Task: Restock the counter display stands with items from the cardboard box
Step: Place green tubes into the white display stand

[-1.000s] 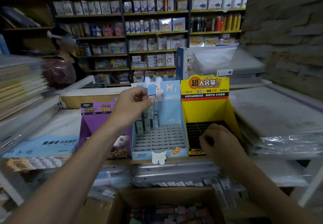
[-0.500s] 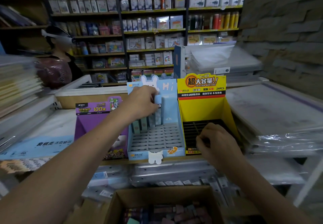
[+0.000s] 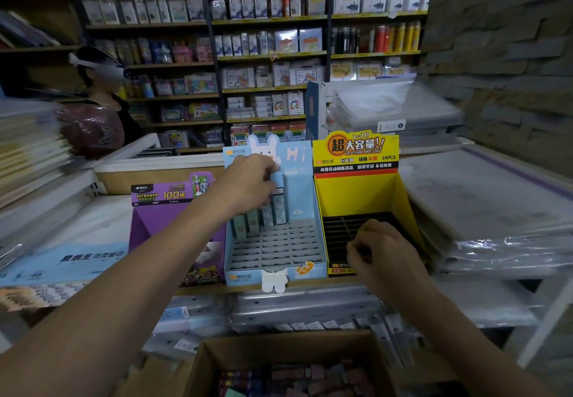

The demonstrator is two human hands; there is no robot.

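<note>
Three cardboard stands sit side by side on the table (image 3: 203,289): a purple stand (image 3: 155,226) on the left, a pale blue stand (image 3: 276,268) with a rabbit on its back card in the middle, and a yellow stand (image 3: 366,198) on the right. The left grip (image 3: 248,185) reaches over the back of the blue stand and pinches a slim lead case (image 3: 277,204) with a light blue cap near its top, thumb and fingers curled round it. The case stands upright with its foot down at the rearmost row of slots. Just to its left, a few more cases (image 3: 248,226) stand in that same back row, partly hidden under the wrist, while the rows of slots toward the front stand open. The right grip (image 3: 384,254) rests at the front left corner of the yellow stand, over its dark slotted grid, with the fingers curled in; from here I cannot tell whether anything is held inside them. Below both arms, at the near edge of the view, lies the open cardboard box (image 3: 204,362), with a jumble of small packs (image 3: 297,378) in dull pinks, blues and greens inside, well apart from both grips.
</note>
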